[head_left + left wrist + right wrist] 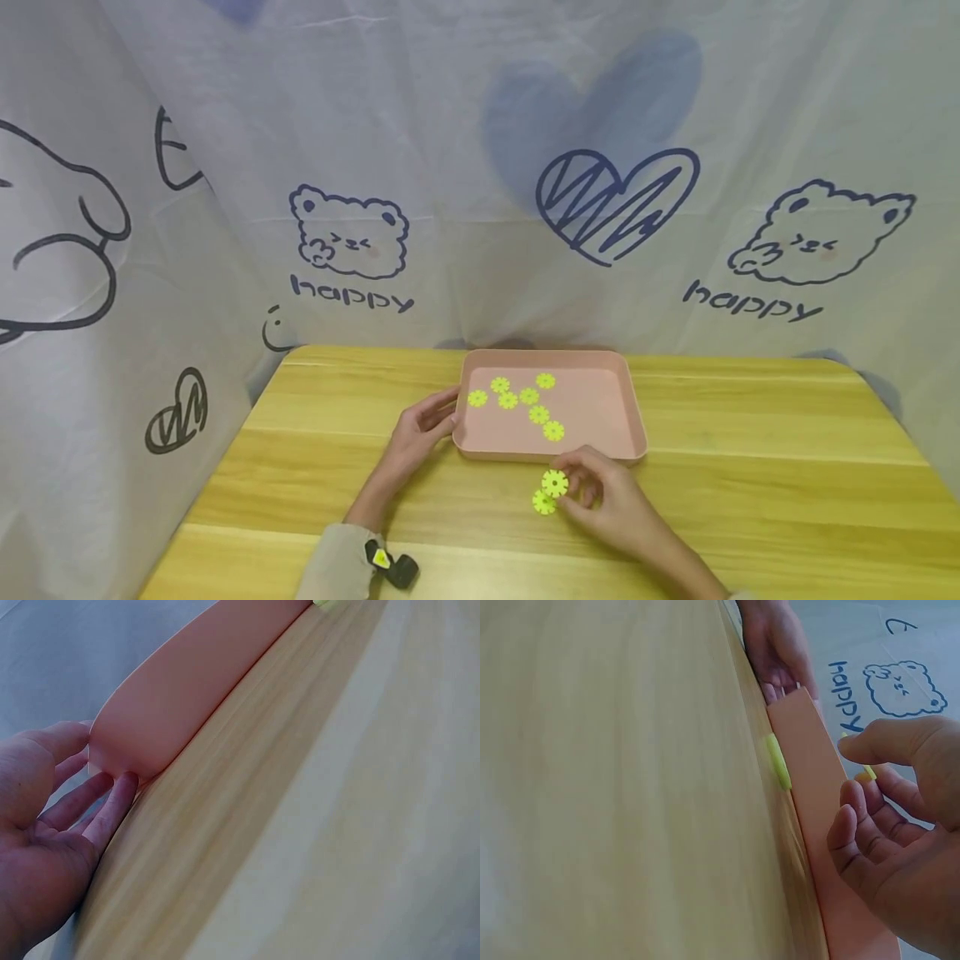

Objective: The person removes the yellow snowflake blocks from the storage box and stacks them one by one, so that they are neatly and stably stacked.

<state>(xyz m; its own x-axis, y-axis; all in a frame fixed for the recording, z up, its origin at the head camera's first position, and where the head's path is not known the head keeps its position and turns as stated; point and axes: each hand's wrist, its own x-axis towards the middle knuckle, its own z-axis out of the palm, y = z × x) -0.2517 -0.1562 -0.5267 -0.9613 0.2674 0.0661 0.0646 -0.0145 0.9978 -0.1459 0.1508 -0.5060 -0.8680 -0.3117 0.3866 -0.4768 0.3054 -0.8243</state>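
Note:
A pink tray (600, 408) lies on the table with several yellow-green notched discs (553, 431) on its floor. With its fingertips, my left hand (416, 429) touches the tray's left side; the left wrist view shows these fingers (116, 802) against the tray's corner (142, 735). Just in front of the tray's near wall, my right hand (611, 500) pinches one notched disc (555, 483) between thumb and fingers, above the table. Another disc (543, 502) lies on the wood below it, partly hidden by the held one in the head view.
The wooden table (765, 467) reaches out on both sides of the tray. A pale curtain (465, 250) with bear and heart drawings hangs behind it and on the left. A black band with a small device (393, 567) is on the left wrist.

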